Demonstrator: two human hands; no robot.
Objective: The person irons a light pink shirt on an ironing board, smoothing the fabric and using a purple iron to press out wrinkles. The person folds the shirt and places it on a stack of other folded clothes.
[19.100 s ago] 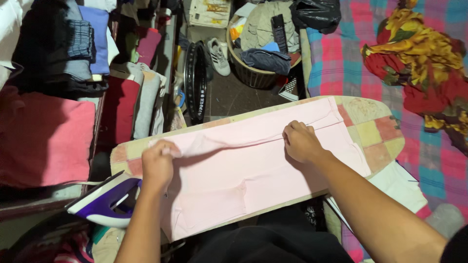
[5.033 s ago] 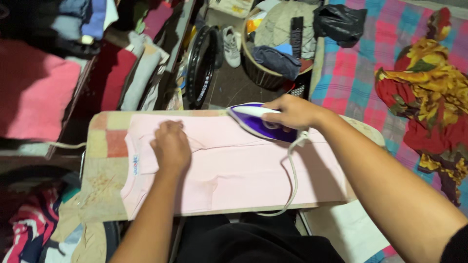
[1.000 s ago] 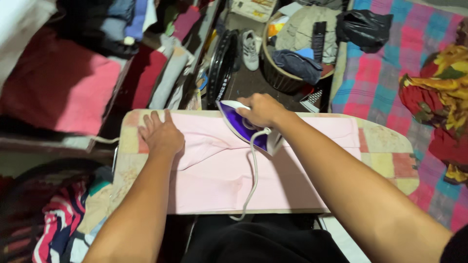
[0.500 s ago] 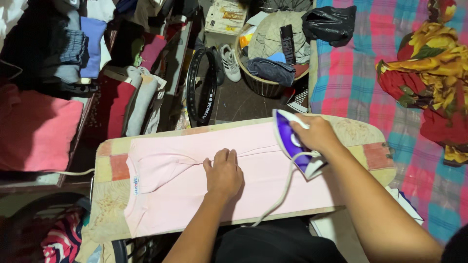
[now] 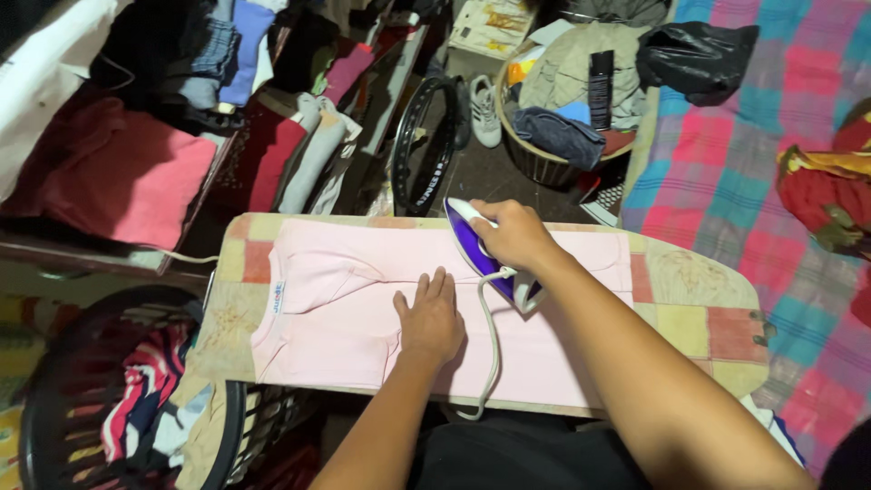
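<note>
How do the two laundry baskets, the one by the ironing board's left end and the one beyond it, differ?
The dark basket at lower left has slotted plastic walls; the round basket beyond the board looks woven and brownish. The dark basket holds striped, bright clothes lying low inside; the round basket is heaped above its rim with grey, blue and beige garments. The dark basket sits nearer the left hand; the round one lies beyond the right hand. Both hold clothes.

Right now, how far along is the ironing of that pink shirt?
Midway, by the look of it. The pink shirt lies spread flat on the ironing board, so laying out is done. In hand: the right hand grips the purple iron on the shirt's middle, while the left hand presses the cloth flat beside it. Left: creases show near the collar end and sleeve.
</note>
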